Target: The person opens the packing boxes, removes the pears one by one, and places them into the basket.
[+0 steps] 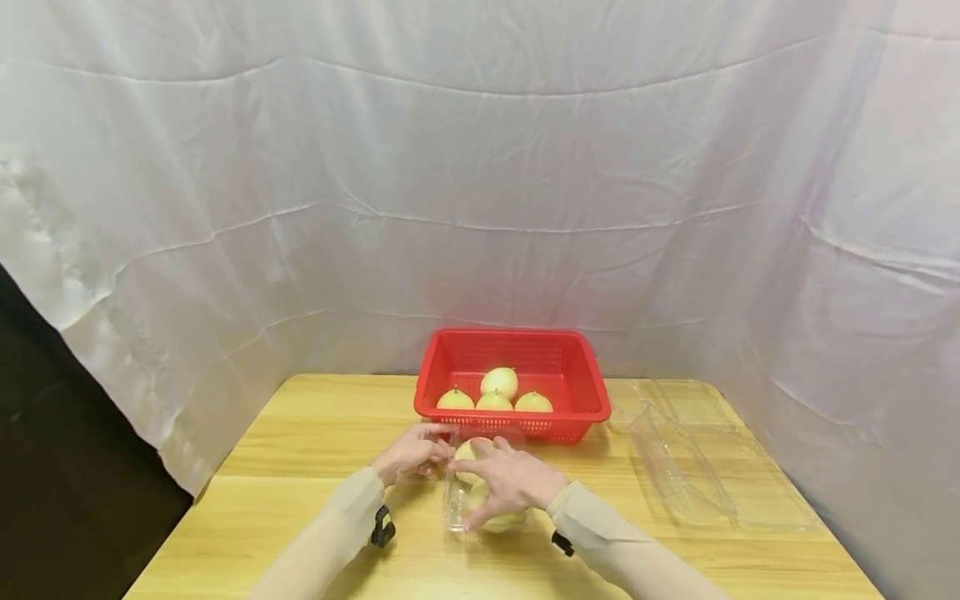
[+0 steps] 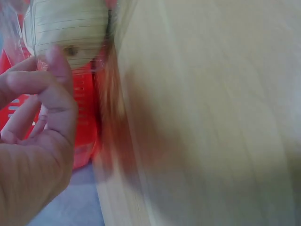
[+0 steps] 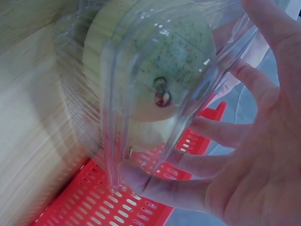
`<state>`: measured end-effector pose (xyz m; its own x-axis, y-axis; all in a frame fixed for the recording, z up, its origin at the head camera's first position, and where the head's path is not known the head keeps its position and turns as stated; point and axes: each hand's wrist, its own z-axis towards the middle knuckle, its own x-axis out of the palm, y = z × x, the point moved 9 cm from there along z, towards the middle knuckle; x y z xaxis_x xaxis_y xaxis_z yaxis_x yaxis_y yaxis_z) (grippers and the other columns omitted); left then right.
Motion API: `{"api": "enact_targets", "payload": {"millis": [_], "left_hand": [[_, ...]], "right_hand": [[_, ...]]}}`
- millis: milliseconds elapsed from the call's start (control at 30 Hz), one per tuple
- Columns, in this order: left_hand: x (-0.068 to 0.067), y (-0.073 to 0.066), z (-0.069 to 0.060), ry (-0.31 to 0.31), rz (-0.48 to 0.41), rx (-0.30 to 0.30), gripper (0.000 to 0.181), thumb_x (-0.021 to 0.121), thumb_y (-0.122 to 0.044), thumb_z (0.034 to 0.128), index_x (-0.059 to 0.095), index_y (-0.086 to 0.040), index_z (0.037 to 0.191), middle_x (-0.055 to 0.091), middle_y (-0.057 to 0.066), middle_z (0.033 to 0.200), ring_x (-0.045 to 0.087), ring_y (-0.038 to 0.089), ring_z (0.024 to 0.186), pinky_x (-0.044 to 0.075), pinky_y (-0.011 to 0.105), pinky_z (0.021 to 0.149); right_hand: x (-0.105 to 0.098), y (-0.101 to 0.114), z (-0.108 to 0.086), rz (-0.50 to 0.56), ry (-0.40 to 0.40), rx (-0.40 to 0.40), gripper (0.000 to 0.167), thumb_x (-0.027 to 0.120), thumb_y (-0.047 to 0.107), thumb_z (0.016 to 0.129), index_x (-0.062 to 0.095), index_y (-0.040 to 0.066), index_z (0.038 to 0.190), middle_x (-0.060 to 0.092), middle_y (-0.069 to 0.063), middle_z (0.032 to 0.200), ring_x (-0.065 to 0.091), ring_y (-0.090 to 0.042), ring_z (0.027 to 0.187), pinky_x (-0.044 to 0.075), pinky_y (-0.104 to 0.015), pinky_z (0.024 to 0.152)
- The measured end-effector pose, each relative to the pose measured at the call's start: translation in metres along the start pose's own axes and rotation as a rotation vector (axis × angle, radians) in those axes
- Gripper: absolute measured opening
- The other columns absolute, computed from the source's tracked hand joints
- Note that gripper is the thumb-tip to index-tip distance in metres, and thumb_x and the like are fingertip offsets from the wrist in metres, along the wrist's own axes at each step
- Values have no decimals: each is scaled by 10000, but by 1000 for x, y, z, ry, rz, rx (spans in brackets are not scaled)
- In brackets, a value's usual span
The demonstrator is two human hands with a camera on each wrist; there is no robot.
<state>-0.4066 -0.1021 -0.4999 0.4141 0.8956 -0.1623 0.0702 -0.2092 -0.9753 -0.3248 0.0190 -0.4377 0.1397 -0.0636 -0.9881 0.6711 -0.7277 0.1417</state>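
A clear plastic clamshell box (image 1: 454, 510) with pale yellow pears (image 3: 164, 61) inside sits in front of the red basket. At its left edge, my left hand (image 1: 412, 454) pinches the rim between thumb and finger; the left wrist view has these fingertips (image 2: 57, 59) close beside a pear. My right hand (image 1: 513, 479) lies spread over the box from the right, its fingers fairly straight and touching the lid. In the right wrist view the lid (image 3: 113, 141) stands between that hand and the pears. The right hand hides part of the box in the head view.
Behind the box stands the red basket (image 1: 517, 335) with several pears (image 1: 498, 382) in it. More clear plastic boxes (image 1: 678, 467) lie open on the right of the wooden table (image 1: 330, 425). A pale curtain (image 1: 480, 208) hangs behind and along the sides.
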Motion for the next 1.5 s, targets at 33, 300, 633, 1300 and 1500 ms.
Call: {"api": "enact_targets", "payload": {"millis": [33,300,633,1300,1500], "left_hand": [[0,0,1,-6,2,5,532,622,6,858,511,23,1378,675,49,838,589,114,635,409,230,498],[-4,0,12,-66,-17,19,439,638,12,844,597,54,1279,674,28,801,569,86,578,365,201,485],[-10,0,11,-205,20,35,255,630,-24,887,680,84,1113,616,-12,585,533,55,449,323,174,414],[-9,4,12,-149,-68,56,322,644,-81,930,642,83,1207,658,5,672,608,63,535,431,170,486],[-8,11,4,-88,-62,29,417,656,-113,923,579,37,1305,706,1,805,642,96,671,476,207,564]], "right_hand": [[0,0,0,-3,-2,0,851,700,740,684,445,435,1436,351,-119,1542,392,-470,1350,480,-607,925],[1,-5,-1,25,15,33,859,716,721,684,424,450,1444,305,-127,1576,342,-470,1389,442,-634,965],[2,2,2,1,-4,4,848,729,709,678,451,432,1430,334,-122,1553,370,-471,1369,452,-624,959],[-2,-2,-3,44,-14,3,883,725,707,689,415,416,1462,308,-127,1575,323,-471,1398,420,-654,978],[-4,-3,-9,69,-39,-20,859,717,699,706,409,427,1460,260,-102,1604,294,-443,1426,415,-671,971]]}}
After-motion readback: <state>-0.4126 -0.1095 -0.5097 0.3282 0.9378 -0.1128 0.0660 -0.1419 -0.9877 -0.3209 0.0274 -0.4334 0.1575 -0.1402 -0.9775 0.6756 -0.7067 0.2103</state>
